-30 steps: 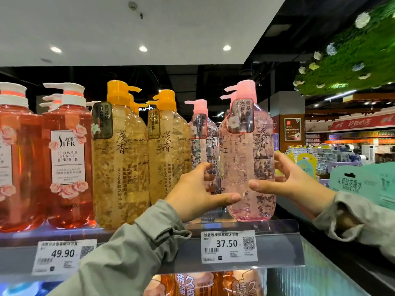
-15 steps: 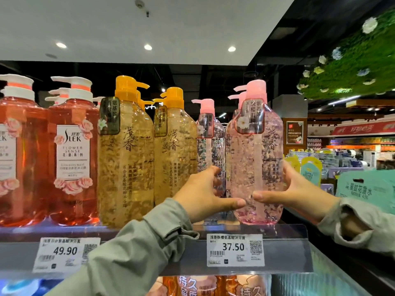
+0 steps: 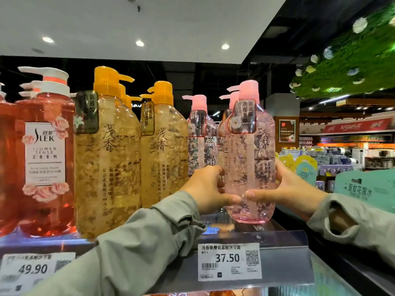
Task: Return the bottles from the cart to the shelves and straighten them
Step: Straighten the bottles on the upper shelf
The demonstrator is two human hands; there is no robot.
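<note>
A clear pink pump bottle (image 3: 251,154) stands upright at the front right end of the top shelf (image 3: 282,242). My left hand (image 3: 208,188) grips its lower left side, thumb across the front. My right hand (image 3: 286,189) grips its lower right side, thumb meeting the left thumb. More pink pump bottles (image 3: 199,137) stand behind and to its left, partly hidden. The cart is out of view.
Left of the pink ones stand yellow pump bottles (image 3: 106,154) and red SLEK bottles (image 3: 44,154). Price tags 37.50 (image 3: 229,261) and 49.90 (image 3: 34,269) hang on the shelf's front lip. The shelf ends just right of the held bottle; a store aisle lies beyond.
Both hands closed in on the front pink bottle; the thumbs now nearly touch across its front. The bottle stays upright at the shelf's right end.
</note>
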